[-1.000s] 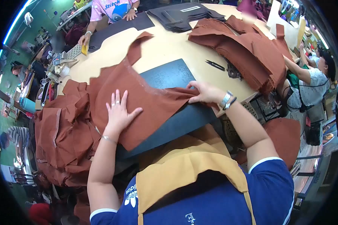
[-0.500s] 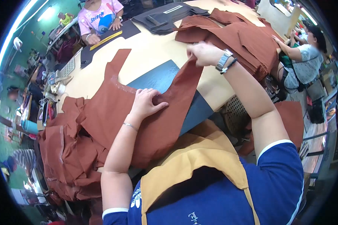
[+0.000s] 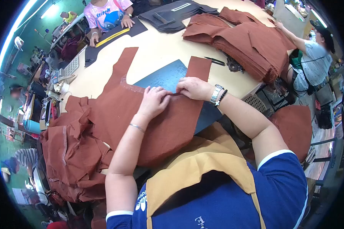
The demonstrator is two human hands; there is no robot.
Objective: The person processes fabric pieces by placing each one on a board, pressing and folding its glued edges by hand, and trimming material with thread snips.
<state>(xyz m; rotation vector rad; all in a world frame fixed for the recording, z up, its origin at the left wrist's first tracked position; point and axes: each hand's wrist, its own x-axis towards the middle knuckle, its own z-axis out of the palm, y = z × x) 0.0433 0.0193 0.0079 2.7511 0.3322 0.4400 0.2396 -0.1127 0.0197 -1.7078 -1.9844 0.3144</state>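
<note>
A rust-brown cloth piece (image 3: 156,131) with two upright straps lies over a dark blue-grey board (image 3: 162,76) and hangs down toward my apron. My left hand (image 3: 155,101) has its fingers curled down on the curved edge between the straps. Just right of it, my right hand (image 3: 195,88) pinches the same edge near the base of the right strap. The fingertips of both hands are close together on the cloth. A whitish line runs along the edge left of my left hand.
Crumpled brown cloth (image 3: 74,152) is heaped at the left. Stacked brown pieces (image 3: 248,45), black snips (image 3: 215,61) and dark sheets (image 3: 168,19) lie on the table (image 3: 156,47). One person (image 3: 107,17) holds a yellow ruler (image 3: 112,37); another person (image 3: 315,61) reaches over the stack.
My right hand has come down and inward from the raised strap to the curved edge beside my left hand. The right strap now lies flat. The person at right reaches farther across the stack.
</note>
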